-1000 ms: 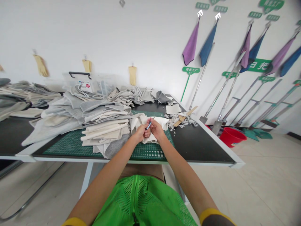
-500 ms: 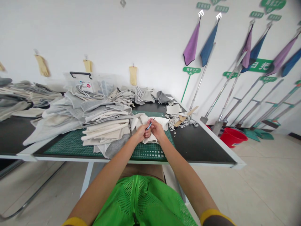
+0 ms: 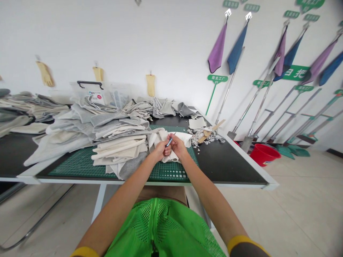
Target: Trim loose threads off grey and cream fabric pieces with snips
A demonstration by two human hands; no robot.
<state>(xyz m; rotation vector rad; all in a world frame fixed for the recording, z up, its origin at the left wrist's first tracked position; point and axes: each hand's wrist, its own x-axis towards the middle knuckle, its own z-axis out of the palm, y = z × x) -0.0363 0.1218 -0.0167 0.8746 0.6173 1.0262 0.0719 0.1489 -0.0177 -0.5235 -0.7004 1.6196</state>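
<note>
My left hand (image 3: pixel 162 150) is closed round a slim blue-handled tool (image 3: pixel 168 142) with a narrow dark tip slanting up to the right; its exact kind is too small to make out. Close against it, my right hand (image 3: pixel 177 146) is closed with its fingertips pinching the white cloth piece (image 3: pixel 184 137). This pale cloth lies bunched beneath both hands on the green cutting mat (image 3: pixel 80 162), and my fingers hide the spot where the tip meets it. Just left of my hands is a stack of folded cream and grey cloth pieces (image 3: pixel 120 148).
A larger heap of grey cloth (image 3: pixel 69 130) spreads to the left, before a clear plastic box (image 3: pixel 91 93). Shredded scraps (image 3: pixel 199 135) and a tan strip (image 3: pixel 211 131) lie right. Beyond the table's right edge are a red bucket (image 3: pixel 265 154) and several long-handled tools by the wall.
The view has shifted very slightly. Both hands keep nearly the same place and grip, with the blue-handled tool and white cloth hardly moved.
</note>
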